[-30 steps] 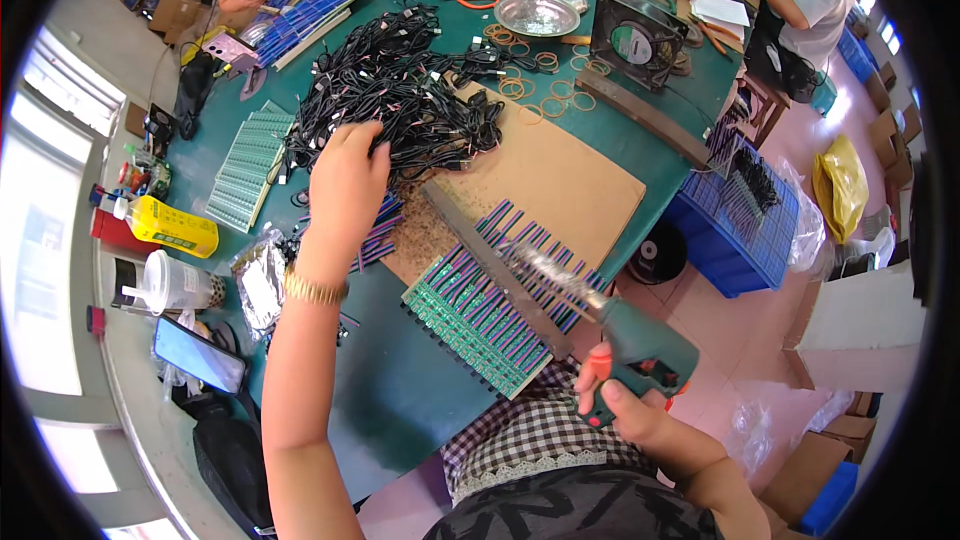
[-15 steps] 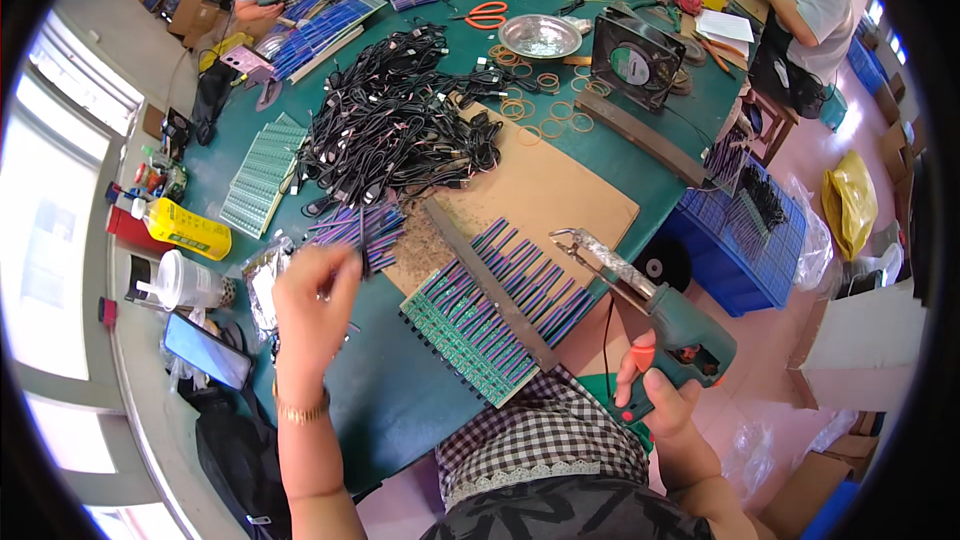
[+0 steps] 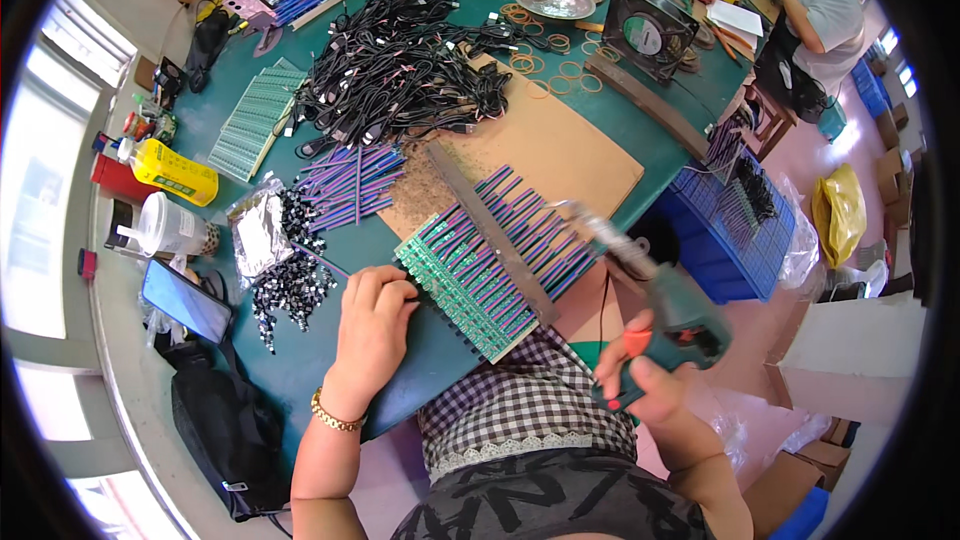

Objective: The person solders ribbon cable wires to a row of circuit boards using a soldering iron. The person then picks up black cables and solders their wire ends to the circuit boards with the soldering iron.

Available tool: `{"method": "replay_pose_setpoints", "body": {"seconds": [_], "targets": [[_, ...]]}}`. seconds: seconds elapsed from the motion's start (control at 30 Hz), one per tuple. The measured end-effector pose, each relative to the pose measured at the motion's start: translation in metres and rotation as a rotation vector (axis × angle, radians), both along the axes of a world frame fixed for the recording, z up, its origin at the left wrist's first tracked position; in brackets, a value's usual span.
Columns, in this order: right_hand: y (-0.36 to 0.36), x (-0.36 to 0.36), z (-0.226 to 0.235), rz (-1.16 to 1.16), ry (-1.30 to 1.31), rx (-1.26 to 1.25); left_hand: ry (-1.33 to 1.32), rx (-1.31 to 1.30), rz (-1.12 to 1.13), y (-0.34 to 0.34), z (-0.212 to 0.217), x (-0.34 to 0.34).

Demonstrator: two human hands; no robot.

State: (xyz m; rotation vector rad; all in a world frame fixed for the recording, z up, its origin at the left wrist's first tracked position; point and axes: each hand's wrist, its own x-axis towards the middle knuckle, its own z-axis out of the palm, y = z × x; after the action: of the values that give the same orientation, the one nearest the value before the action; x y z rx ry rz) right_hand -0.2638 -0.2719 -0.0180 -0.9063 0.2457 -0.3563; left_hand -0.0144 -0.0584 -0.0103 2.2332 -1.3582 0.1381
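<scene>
- Boards (image 3: 452, 285) sit mid-frame, bar (image 3: 491, 233) across their wires (image 3: 532, 230).
- Our left hand (image 3: 376, 328) has just swung down from beside the loose wires (image 3: 350, 185), left of centre, to the boards' left edge; fingers curled, we can't tell on what.
- Our right hand (image 3: 645, 375) grips the soldering gun (image 3: 690, 318), right of centre, blurred: both hands now flank the boards.

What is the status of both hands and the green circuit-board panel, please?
Right hand gripping dark-green pistol-shaped tool. Left hand beside green rectangular circuit-board panel, contact unclear. Brown flat metal bar lying across panel's purple-blue wires.
</scene>
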Motion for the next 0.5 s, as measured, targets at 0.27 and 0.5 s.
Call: {"method": "replay_pose_setpoints", "body": {"seconds": [0.27,0.5], "targets": [[0.050,0.040,-0.002,0.171,0.050,0.123,0.564,-0.236,-0.021,0.006,0.017,-0.024],[0.059,0.072,0.011,0.065,0.149,0.102,0.435,-0.237,-0.273,-0.003,0.028,-0.049]]}}
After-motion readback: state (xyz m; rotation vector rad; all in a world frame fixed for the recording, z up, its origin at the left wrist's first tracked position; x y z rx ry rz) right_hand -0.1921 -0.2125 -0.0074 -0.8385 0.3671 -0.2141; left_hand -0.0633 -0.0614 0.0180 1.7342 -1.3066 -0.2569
